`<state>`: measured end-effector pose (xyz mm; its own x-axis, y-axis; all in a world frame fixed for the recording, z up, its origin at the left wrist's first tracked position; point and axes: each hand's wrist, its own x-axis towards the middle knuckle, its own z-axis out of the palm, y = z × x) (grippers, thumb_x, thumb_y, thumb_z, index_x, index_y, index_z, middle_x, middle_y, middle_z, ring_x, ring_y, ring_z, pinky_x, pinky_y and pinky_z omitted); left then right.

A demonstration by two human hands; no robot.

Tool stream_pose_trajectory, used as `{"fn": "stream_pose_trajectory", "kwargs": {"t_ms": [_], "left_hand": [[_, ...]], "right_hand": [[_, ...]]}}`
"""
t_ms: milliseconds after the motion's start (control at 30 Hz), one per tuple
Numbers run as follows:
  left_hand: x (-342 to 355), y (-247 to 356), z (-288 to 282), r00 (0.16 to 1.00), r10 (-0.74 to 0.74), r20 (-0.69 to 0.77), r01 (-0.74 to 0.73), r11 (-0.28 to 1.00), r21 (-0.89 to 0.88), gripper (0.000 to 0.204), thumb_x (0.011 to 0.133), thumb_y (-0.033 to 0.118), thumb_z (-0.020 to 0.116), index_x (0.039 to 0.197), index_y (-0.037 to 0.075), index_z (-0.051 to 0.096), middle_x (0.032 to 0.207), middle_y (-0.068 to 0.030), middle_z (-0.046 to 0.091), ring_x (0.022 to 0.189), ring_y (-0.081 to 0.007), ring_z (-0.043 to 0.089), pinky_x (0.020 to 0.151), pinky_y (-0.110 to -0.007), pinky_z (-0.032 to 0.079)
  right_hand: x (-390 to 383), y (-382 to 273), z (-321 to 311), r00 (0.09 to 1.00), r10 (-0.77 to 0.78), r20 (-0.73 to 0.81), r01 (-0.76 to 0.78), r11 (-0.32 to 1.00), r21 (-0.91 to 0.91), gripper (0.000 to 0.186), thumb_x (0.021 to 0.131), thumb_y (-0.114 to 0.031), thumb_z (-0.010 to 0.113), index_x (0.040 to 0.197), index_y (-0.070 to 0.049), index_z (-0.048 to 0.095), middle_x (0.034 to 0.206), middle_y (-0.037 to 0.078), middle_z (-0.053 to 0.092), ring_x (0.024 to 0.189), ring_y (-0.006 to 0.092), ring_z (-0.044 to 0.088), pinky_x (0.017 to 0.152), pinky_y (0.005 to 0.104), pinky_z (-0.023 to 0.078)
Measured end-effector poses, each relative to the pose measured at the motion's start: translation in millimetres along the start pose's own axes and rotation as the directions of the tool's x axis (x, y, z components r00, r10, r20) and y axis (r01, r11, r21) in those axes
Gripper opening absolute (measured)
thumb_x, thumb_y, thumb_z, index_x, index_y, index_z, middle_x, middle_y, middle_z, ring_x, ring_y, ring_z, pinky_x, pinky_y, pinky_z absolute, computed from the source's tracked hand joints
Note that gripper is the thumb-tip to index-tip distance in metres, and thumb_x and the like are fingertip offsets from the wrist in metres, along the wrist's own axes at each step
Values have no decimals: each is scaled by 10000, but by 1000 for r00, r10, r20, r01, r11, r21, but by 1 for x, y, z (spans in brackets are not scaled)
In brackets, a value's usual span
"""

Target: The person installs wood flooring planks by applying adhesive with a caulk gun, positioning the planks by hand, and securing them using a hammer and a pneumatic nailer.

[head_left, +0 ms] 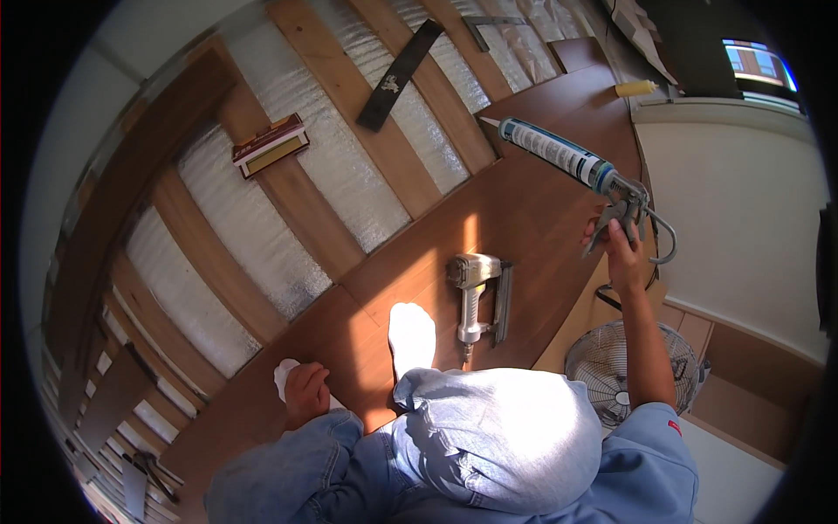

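Note:
My right hand (618,249) is wrapped round the handle and trigger of a caulking gun (630,196). A sealant cartridge (555,152) with a white label sits in the gun, its pale nozzle (491,121) pointing to the far left over the brown floor planks. My left hand (307,395) is low at the left, fingers curled in. Whether anything is inside them is hidden. It is right beside a white sock-like shape (284,375). Between my hands a metal nail gun (477,297) lies on the planks, near my white-socked foot (411,336).
Wooden battens (358,113) run over silvery foil (349,157) beyond the brown planks (541,210). On them lie a small box (271,147), a dark strip (400,77) and a metal square (477,33). A yellow roll-like object (635,88) is far right; a fan (615,371) stands nearer.

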<state>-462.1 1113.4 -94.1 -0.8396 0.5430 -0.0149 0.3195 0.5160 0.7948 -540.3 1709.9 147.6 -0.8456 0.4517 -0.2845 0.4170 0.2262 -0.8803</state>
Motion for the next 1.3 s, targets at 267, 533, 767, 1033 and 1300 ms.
{"fn": "stream_pose_trajectory", "kwargs": {"t_ms": [267, 533, 767, 1033, 1300], "left_hand": [[-3, -7, 3, 999, 37, -2, -37, 999, 3, 282, 778, -18, 684, 1051, 31, 738, 1140, -142, 691, 1038, -373, 640, 920, -478, 543], [-1, -3, 5, 1000, 5, -23, -5, 1000, -7, 261, 783, -23, 676, 1028, 40, 738, 1115, -139, 692, 1005, -373, 643, 903, -486, 547], [-14, -12, 15, 987, -91, 131, 55, 966, 251, 187, 815, -14, 679, 976, 55, 743, 1085, -127, 698, 992, -336, 662, 848, -449, 557], [46, 5, -72, 1000, 17, 22, -16, 1000, -10, 326, 848, 19, 716, 1172, 61, 727, 1193, -137, 683, 1064, -356, 669, 915, -456, 568], [155, -169, -330, 979, -34, -202, 151, 787, 599, 490, 882, 41, 714, 1362, 40, 616, 1297, -208, 626, 1206, -427, 586, 1042, -510, 498]], "right_hand": [[-3, 8, -4, 1000, 17, -17, -17, 1000, 9, 368, 1088, -306, 558, 1302, -6, 558, 981, 144, 676, 891, 232, 679, 827, 386, 557], [-29, 16, -12, 996, 46, -73, -43, 998, 44, 324, 1090, -359, 584, 1193, -52, 599, 924, 108, 682, 811, 199, 672, 733, 350, 551], [-34, 11, -19, 1000, 7, -26, -6, 999, 47, 617, 1107, -566, 397, 1309, -17, 593, 962, 109, 677, 800, 200, 655, 732, 346, 542], [18, -61, 16, 990, -130, 55, 125, 987, 99, 773, 1076, -639, 308, 1451, 1, 526, 1030, 101, 658, 915, 204, 623, 825, 338, 489], [203, -81, 204, 829, -491, 268, 546, 604, -581, 723, 906, -534, 770, 1302, 61, 661, 1129, 219, 707, 1039, 310, 688, 924, 398, 536]]}}
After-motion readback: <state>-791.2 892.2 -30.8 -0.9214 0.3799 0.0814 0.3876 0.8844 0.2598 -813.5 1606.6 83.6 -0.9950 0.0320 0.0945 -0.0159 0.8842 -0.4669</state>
